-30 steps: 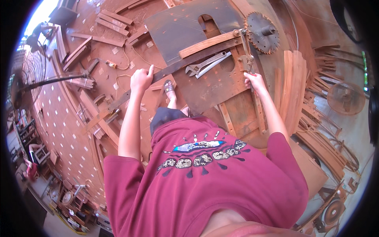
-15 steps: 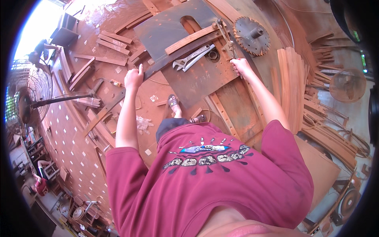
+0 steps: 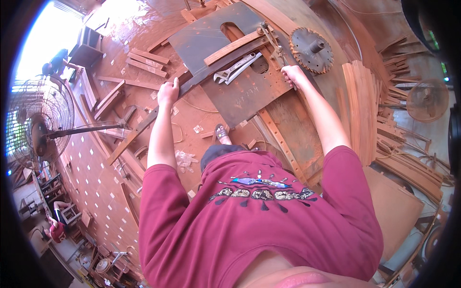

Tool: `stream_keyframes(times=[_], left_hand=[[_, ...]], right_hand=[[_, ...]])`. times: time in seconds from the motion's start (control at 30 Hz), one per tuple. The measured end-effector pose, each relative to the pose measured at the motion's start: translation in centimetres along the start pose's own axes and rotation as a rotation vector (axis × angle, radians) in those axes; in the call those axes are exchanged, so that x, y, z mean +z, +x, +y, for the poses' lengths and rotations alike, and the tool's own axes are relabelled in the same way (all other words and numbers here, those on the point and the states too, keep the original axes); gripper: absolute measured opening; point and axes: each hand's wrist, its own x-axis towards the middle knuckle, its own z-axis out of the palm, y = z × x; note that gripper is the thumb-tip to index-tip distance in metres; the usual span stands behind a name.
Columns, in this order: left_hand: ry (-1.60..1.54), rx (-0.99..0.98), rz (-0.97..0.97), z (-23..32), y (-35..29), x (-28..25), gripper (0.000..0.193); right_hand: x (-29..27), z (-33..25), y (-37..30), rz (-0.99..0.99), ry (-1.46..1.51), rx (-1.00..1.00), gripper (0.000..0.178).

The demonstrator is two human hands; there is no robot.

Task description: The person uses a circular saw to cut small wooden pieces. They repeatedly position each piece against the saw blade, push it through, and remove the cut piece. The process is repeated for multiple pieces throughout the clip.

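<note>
My left hand (image 3: pixel 168 92) is closed around a long dark bar (image 3: pixel 192 82) that slants across a metal saw table (image 3: pixel 240 98) and sticks out past its left side. A strip of reddish wood (image 3: pixel 233 48) lies along the bar's far side. My right hand (image 3: pixel 294 77) is closed around a thin metal lever of the clamp linkage (image 3: pixel 274 42) at the bar's right end; its fingers partly hide the grip. Between my hands, an adjustable wrench (image 3: pixel 234 68) rests on the table beside a slim pale metal piece (image 3: pixel 246 68).
A large toothed circular saw blade (image 3: pixel 307 54) stands just right of the clamp linkage. Long boards (image 3: pixel 360 110) are stacked at the right. Wood offcuts (image 3: pixel 146 65) lie on the tiled floor at the left, near a standing fan (image 3: pixel 41 129). Another person (image 3: pixel 56 230) sits at the far lower left.
The view has shifted slightly, so the scene sits a little further right. My left thumb, raised before, now lies closer to the bar. Both hands keep their places on the bar and lever.
</note>
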Motion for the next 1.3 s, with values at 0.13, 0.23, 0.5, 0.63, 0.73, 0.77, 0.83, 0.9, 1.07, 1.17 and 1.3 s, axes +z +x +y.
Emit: stream_keyframes(times=[0.13,0.23,0.5,0.63,0.73,0.77,0.83,0.9,1.07,1.17,1.3], left_hand=[[-0.017,-0.013,-0.03,0.0,-0.1,-0.1,0.063],[-0.017,-0.028,-0.021,-0.2,-0.2,-0.1,0.069],[0.046,0.074,-0.047,-0.3,-1.4,0.5,0.086],[0.079,0.098,-0.01,-0.2,-3.6,1.5,0.088],[0.114,0.049,0.03,0.2,-4.7,2.2,0.086],[0.117,0.025,0.054,-0.5,-4.6,2.3,0.086],[0.144,0.0,0.03,0.4,-6.1,2.5,0.087],[0.151,-0.007,0.036,0.7,-6.8,2.9,0.088],[0.186,-0.009,0.045,1.9,-11.5,4.6,0.088],[0.181,-0.031,0.055,1.7,-12.5,5.0,0.087],[0.172,-0.022,0.049,2.6,-17.7,6.4,0.084]], right_hand=[[-0.1,-0.4,0.1,-0.037,0.014,0.028,0.024],[-0.8,-0.5,-0.4,-0.164,0.133,0.106,0.023],[-1.2,-1.8,-1.2,-0.181,0.091,0.103,0.025],[-1.9,-1.1,-1.7,-0.209,0.065,0.124,0.026],[-2.2,-0.2,-2.1,-0.205,0.025,0.103,0.026],[-2.3,-0.5,-2.3,-0.21,0.01,0.097,0.026],[-2.8,0.5,-2.6,-0.198,-0.008,0.083,0.025],[-3.3,1.1,-3.3,-0.19,0.001,0.098,0.025],[-5.0,5.0,-6.0,-0.155,0.031,0.133,0.025],[-5.4,5.1,-7.1,-0.131,0.017,0.131,0.024],[-7.2,9.6,-9.1,-0.153,0.057,0.104,0.024]])
